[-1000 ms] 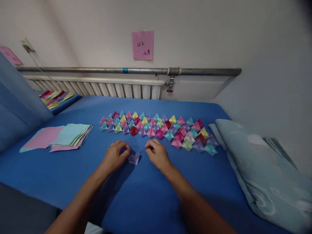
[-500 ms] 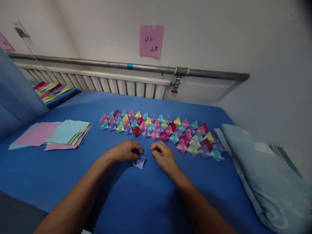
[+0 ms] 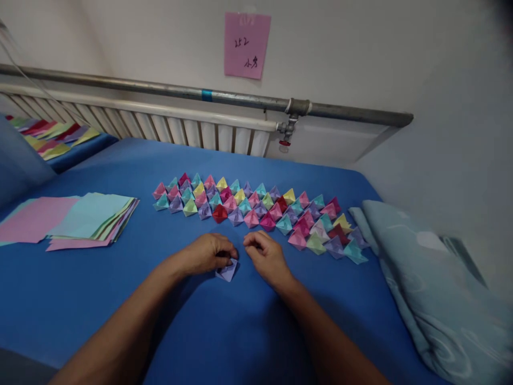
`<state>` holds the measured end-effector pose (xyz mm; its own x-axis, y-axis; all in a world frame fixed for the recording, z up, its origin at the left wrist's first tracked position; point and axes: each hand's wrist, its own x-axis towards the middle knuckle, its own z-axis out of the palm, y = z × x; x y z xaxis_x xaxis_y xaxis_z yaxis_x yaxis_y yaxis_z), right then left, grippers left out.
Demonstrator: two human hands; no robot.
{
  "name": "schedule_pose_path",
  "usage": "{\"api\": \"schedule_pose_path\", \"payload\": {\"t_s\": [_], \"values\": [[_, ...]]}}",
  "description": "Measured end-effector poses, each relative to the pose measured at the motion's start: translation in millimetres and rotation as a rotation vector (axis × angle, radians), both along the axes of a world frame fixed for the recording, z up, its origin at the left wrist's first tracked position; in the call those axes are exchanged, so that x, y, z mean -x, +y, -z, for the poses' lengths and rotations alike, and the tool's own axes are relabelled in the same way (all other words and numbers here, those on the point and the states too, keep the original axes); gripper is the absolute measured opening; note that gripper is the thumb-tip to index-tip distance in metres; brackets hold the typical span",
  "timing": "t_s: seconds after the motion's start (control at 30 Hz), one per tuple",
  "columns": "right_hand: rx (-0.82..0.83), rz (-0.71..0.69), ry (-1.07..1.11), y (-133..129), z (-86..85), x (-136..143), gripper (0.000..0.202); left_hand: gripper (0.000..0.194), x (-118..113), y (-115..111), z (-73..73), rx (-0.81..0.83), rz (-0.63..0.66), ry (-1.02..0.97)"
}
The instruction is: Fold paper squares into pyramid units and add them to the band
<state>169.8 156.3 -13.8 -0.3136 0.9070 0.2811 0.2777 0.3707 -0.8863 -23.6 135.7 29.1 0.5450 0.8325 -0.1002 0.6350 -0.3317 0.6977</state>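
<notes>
My left hand [image 3: 211, 253] is closed with its fingertips on a small folded purple paper [image 3: 226, 271], just above the blue surface [image 3: 224, 331]. The fingers cover the paper's upper part. To the right, my right hand [image 3: 266, 254] is curled, thumb against fingers, apart from the paper; I cannot make out anything in its grip. Beyond both hands stand rows of small folded paper boats [image 3: 251, 218] in pink, purple, teal, yellow, green and red.
Loose stacks of square coloured paper [image 3: 96, 216] lie at the left. A folded light-green blanket [image 3: 425, 278] is on the right. Behind the surface run a white radiator [image 3: 176, 131], a metal pipe [image 3: 160, 88] and a valve [image 3: 286, 131]. A pink note [image 3: 246, 45] hangs on the wall.
The view has shifted a little, so the stacks and boats sit further left in it. The purple paper has turned slightly under my left fingers. My right hand stays curled.
</notes>
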Motion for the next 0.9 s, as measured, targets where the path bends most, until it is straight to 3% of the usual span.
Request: {"api": "schedule_pose_path", "payload": {"t_s": [0.33, 0.47, 0.53, 0.7, 0.9], "values": [[0.019, -0.006, -0.005, 0, -2.0, 0, 0.015, 0.017, -6, -3, 6.6, -0.073, -0.019, -0.047], [0.024, -0.004, -0.002, 0, -1.2, 1, 0.014, 0.020, 2, -4, 4.5, -0.023, -0.048, -0.107], [0.030, -0.008, 0.000, 0, -1.0, 1, 0.014, 0.025, 10, -7, 2.6, 0.041, -0.127, -0.182], [0.054, -0.085, 0.004, 0, -8.1, -4, 0.014, 0.021, 27, -26, 0.7, 0.111, -0.324, -0.253], [0.099, -0.267, 0.001, 1, -22.0, -13, 0.025, 0.019, 15, -57, -1.0, 0.086, -0.332, -0.212]]}}
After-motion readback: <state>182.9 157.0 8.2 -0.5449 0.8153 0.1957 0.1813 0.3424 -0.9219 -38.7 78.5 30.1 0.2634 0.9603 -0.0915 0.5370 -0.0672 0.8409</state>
